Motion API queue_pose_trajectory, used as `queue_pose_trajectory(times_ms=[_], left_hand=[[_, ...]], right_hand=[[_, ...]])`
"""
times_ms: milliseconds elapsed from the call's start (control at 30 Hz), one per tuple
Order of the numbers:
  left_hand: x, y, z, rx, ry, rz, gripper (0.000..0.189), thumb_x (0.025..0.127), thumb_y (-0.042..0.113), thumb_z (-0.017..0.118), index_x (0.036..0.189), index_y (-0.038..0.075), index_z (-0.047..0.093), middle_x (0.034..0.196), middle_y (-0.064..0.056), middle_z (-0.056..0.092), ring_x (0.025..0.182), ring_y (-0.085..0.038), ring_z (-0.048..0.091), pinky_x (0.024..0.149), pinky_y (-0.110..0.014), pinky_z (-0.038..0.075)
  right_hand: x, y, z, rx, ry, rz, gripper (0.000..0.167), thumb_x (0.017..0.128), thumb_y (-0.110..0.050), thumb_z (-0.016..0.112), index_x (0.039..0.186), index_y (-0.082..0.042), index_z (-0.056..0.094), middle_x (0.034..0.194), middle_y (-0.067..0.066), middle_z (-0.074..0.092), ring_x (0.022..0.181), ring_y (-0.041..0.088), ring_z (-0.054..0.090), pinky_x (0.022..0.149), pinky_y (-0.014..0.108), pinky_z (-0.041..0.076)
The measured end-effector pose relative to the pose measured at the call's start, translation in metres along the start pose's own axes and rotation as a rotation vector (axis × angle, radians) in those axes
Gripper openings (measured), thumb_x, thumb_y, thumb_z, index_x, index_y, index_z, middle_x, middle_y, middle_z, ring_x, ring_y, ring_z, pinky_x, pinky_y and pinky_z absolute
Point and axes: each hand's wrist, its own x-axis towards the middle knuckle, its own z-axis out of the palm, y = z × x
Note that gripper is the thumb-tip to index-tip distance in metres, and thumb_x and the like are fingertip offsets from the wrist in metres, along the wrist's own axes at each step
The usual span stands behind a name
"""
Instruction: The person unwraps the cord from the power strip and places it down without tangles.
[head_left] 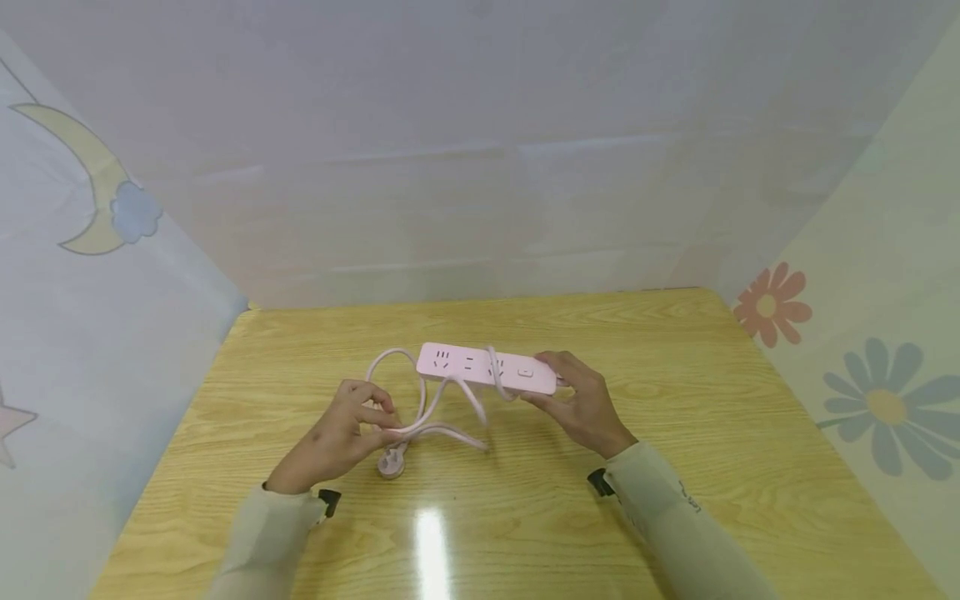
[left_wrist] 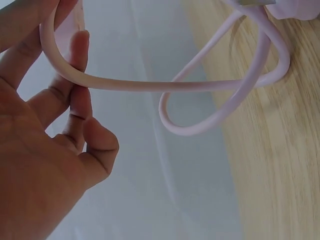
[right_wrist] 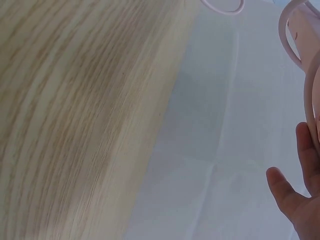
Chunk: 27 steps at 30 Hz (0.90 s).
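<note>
A pink power strip (head_left: 457,362) is held up over the table in the head view, its sockets and switch facing the camera. My right hand (head_left: 587,407) grips its right end, thumb on the lower edge. The pink power cord (head_left: 468,395) wraps once around the strip and hangs in loose loops. My left hand (head_left: 337,433) pinches the cord left of the strip. In the left wrist view the cord (left_wrist: 150,86) runs across the fingers. Below the left fingertips is the plug (head_left: 391,462), prongs visible. The right wrist view catches only part of the strip and hand (right_wrist: 310,200).
A wood-grain table (head_left: 570,517) lies under both hands. A pale back wall (head_left: 480,225) rises behind its far edge. Patterned side walls stand left and right, with a moon (head_left: 101,183) and flowers (head_left: 887,407).
</note>
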Motion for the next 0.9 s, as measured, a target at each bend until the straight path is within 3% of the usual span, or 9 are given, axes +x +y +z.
queue_pose_trajectory(times_ms=[367,633,733,900], left_hand=[[0.004,0.006,0.015,0.159,0.03,-0.028,0.018,0.069,0.017,0.092,0.083,0.017,0.081,0.107,0.001,0.06,0.11,-0.027,0.044,0.091,-0.05,0.035],[0.005,0.01,0.023,0.167,0.032,0.013,0.028,0.067,0.023,0.093,0.09,0.013,0.08,0.111,-0.003,0.061,0.11,-0.028,0.047,0.087,-0.047,0.032],[0.007,0.013,0.024,0.177,0.106,0.072,0.028,0.07,0.023,0.092,0.091,0.012,0.079,0.106,-0.003,0.062,0.103,-0.025,0.052,0.084,-0.043,0.037],[0.013,0.022,0.029,0.176,0.311,0.179,0.031,0.071,0.026,0.09,0.093,0.01,0.077,0.093,0.002,0.067,0.084,-0.014,0.057,0.071,-0.033,0.045]], right_hand=[[-0.003,0.001,0.0,0.0,-0.007,0.025,0.052,0.076,0.003,0.084,0.123,0.005,0.063,0.115,0.013,0.066,0.1,0.022,0.064,0.077,0.038,0.058],[-0.004,0.001,0.002,-0.005,-0.015,0.037,0.053,0.077,0.002,0.084,0.125,0.003,0.062,0.116,0.013,0.066,0.099,0.022,0.064,0.078,0.037,0.057],[-0.004,0.001,0.002,-0.002,-0.017,0.042,0.054,0.077,0.002,0.084,0.126,0.002,0.062,0.116,0.012,0.066,0.099,0.022,0.064,0.078,0.037,0.057],[-0.004,0.001,0.002,-0.006,-0.014,0.041,0.053,0.077,0.001,0.084,0.126,0.001,0.063,0.115,0.011,0.066,0.098,0.02,0.063,0.078,0.036,0.057]])
